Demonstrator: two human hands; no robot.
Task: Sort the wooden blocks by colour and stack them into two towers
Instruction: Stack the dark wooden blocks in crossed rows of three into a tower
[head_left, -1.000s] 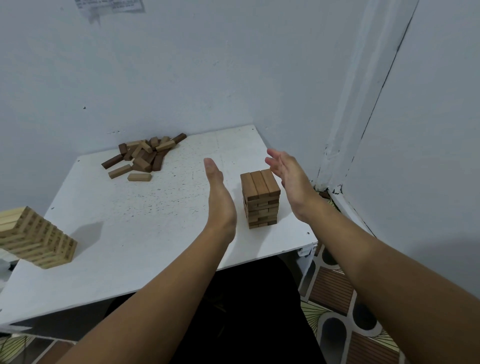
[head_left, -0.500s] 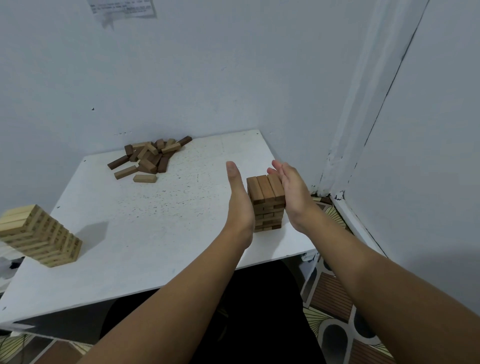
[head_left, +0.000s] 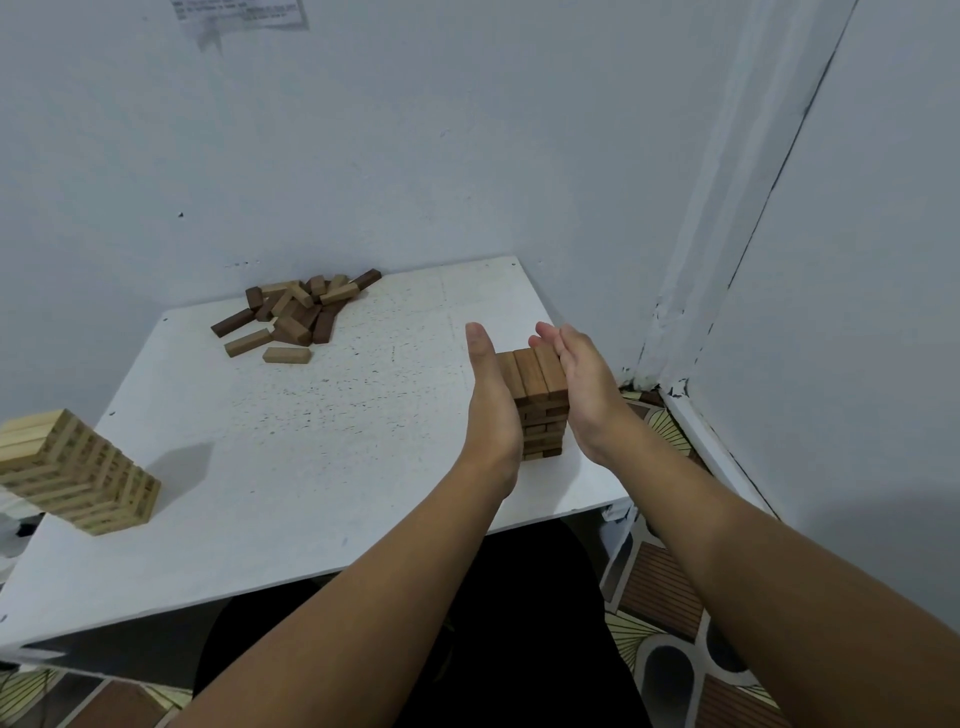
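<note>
A short tower of dark brown blocks (head_left: 537, 387) stands near the front right corner of the white table (head_left: 322, 447). My left hand (head_left: 491, 395) lies flat against the tower's left side with straight fingers. Flat against its right side is my right hand (head_left: 582, 384), fingers also straight. A taller tower of pale blocks (head_left: 78, 475) stands at the table's front left. A loose pile of mixed dark and pale blocks (head_left: 296, 312) lies at the back of the table by the wall.
Grey walls close in the table at the back and right, meeting in a corner (head_left: 654, 374). Patterned floor tiles (head_left: 665, 613) show past the table's right and front edges. The pale tower sits close to the table's left edge.
Both hands have closed in from either side of the dark tower and now press its sides. The view has shifted slightly downward.
</note>
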